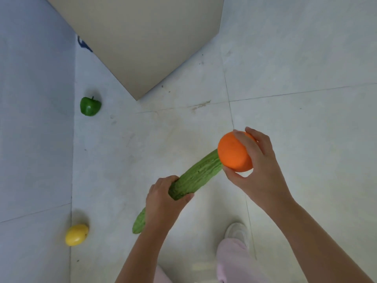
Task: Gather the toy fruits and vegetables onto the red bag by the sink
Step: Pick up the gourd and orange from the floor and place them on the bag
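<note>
My left hand point(163, 199) grips a long, bumpy green toy gourd point(199, 174) around its middle, holding it slanted above the floor. An orange toy fruit point(233, 153) sits in my right hand point(259, 166), fingers wrapped over its top and thumb under it; it touches the gourd's upper end. On the floor at the left lie a green toy bell pepper point(90, 106) and, nearer to me, a yellow toy lemon point(76, 234). The red bag and the sink are out of view.
I look down at a pale tiled floor point(295, 68). A beige cabinet corner point(140, 41) juts in from the top. A pale wall point(34, 119) runs along the left, with something blue point(83, 44) at its base. My shoe point(237, 232) and pink trouser leg are at the bottom.
</note>
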Demonstrator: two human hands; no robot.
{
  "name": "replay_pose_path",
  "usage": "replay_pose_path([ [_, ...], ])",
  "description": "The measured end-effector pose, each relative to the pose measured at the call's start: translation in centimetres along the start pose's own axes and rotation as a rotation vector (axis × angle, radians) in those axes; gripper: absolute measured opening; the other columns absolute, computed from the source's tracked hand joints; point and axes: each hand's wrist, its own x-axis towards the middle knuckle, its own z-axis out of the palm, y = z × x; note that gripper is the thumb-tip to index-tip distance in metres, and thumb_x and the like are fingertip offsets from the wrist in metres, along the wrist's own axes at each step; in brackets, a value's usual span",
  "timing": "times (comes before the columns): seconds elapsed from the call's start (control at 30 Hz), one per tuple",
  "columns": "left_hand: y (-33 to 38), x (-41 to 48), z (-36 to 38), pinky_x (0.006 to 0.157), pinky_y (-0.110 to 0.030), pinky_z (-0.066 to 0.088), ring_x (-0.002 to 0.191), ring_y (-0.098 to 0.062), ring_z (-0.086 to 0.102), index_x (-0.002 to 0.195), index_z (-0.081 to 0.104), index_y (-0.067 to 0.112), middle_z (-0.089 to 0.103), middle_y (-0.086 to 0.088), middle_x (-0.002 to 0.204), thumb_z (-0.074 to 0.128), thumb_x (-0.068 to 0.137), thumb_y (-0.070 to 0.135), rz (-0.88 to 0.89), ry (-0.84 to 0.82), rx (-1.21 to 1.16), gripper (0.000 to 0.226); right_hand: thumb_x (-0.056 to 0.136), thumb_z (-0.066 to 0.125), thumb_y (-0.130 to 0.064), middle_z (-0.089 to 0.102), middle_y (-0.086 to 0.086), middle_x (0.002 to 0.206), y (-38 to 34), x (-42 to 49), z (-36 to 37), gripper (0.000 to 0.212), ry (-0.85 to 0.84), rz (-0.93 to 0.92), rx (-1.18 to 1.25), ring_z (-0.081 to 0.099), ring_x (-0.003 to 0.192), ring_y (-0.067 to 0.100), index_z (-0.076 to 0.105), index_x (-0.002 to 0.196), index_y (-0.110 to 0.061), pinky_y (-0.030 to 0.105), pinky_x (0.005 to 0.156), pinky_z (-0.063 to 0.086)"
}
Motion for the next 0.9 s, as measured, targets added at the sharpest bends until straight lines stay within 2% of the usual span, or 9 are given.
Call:
replay_pose_path([
  [0.2, 5.9, -3.6, -6.7, 0.067, -0.030, 0.045, 0.082, -0.014, 0.054, 0.099, 0.060, 0.029, 0.054, 0.015, 0.089, 0.076, 0.064, 0.041, -0.015, 0.033, -0.008, 0.040, 0.066, 0.080, -0.018, 0.032, 0.003, 0.137, -7.2, -1.0, -6.6, 0.078, 0.109, 0.002, 0.016, 0.038, 0.116, 0.018, 0.038, 0.130, -0.032, 0.028, 0.079, 0.040],
  [0.3, 8.7, -5.5, -9.4, 0.067, -0.032, 0.047, 0.083, -0.015, 0.054, 0.101, 0.059, 0.028, 0.054, 0.013, 0.090, 0.075, 0.065, 0.042, -0.011, 0.060, -0.006, 0.041, 0.066, 0.080, -0.019, 0.033, 0.004, 0.137, -10.5, -1.6, -9.6, 0.078, 0.146, 0.020, 0.014, 0.041, 0.114, 0.021, 0.038, 0.130, -0.030, 0.027, 0.077, 0.041],
  [0.4, 11.5, -8.0, -11.6, 0.064, -0.030, 0.044, 0.080, -0.015, 0.053, 0.101, 0.061, 0.024, 0.055, 0.011, 0.088, 0.076, 0.065, 0.038, 0.055, 0.109, 0.005, 0.042, 0.067, 0.079, -0.021, 0.033, 0.004, 0.137, -13.6, -2.4, -12.5, 0.075, 0.157, 0.046, 0.022, 0.041, 0.113, 0.019, 0.040, 0.131, -0.030, 0.022, 0.076, 0.040],
  [0.47, 13.0, -9.8, -12.8, 0.063, -0.027, 0.040, 0.078, -0.015, 0.052, 0.101, 0.063, 0.019, 0.055, 0.009, 0.087, 0.079, 0.064, 0.035, 0.119, 0.135, 0.039, 0.044, 0.068, 0.078, -0.022, 0.033, 0.004, 0.138, -15.6, -3.1, -14.4, 0.074, 0.164, 0.058, 0.036, 0.040, 0.112, 0.017, 0.039, 0.130, -0.032, 0.024, 0.077, 0.040],
  [0.53, 14.4, -11.3, -14.0, 0.063, -0.028, 0.039, 0.076, -0.014, 0.050, 0.100, 0.064, 0.016, 0.057, 0.007, 0.087, 0.082, 0.061, 0.032, 0.167, 0.159, 0.076, 0.046, 0.069, 0.077, -0.024, 0.033, 0.004, 0.138, -17.4, -3.7, -16.2, 0.074, 0.175, 0.058, 0.054, 0.039, 0.111, 0.015, 0.036, 0.129, -0.037, 0.025, 0.077, 0.041],
  [0.63, 16.5, -12.4, -16.2, 0.062, -0.028, 0.038, 0.075, -0.013, 0.048, 0.100, 0.065, 0.016, 0.057, 0.007, 0.086, 0.083, 0.060, 0.032, 0.182, 0.194, 0.100, 0.047, 0.069, 0.076, -0.025, 0.034, 0.001, 0.137, -19.9, -4.5, -18.8, 0.075, 0.206, 0.046, 0.079, 0.040, 0.110, 0.013, 0.031, 0.126, -0.043, 0.021, 0.077, 0.040],
  [0.8, 21.2, -13.4, -19.7, 0.064, -0.028, 0.038, 0.079, -0.014, 0.049, 0.102, 0.063, 0.017, 0.056, 0.008, 0.088, 0.080, 0.062, 0.035, 0.186, 0.245, 0.043, 0.047, 0.069, 0.077, -0.027, 0.036, -0.001, 0.136, -23.5, -6.1, -23.1, 0.074, 0.265, 0.004, 0.125, 0.042, 0.113, 0.015, 0.032, 0.125, -0.046, 0.023, 0.078, 0.042],
  [0.9, 24.3, -14.4, -21.5, 0.068, -0.028, 0.040, 0.084, -0.014, 0.051, 0.105, 0.062, 0.020, 0.056, 0.009, 0.092, 0.078, 0.064, 0.039, 0.197, 0.272, -0.005, 0.048, 0.069, 0.077, -0.026, 0.036, -0.001, 0.136, -25.3, -7.1, -25.9, 0.074, 0.284, -0.045, 0.117, 0.042, 0.113, 0.016, 0.032, 0.124, -0.045, 0.019, 0.077, 0.041],
])
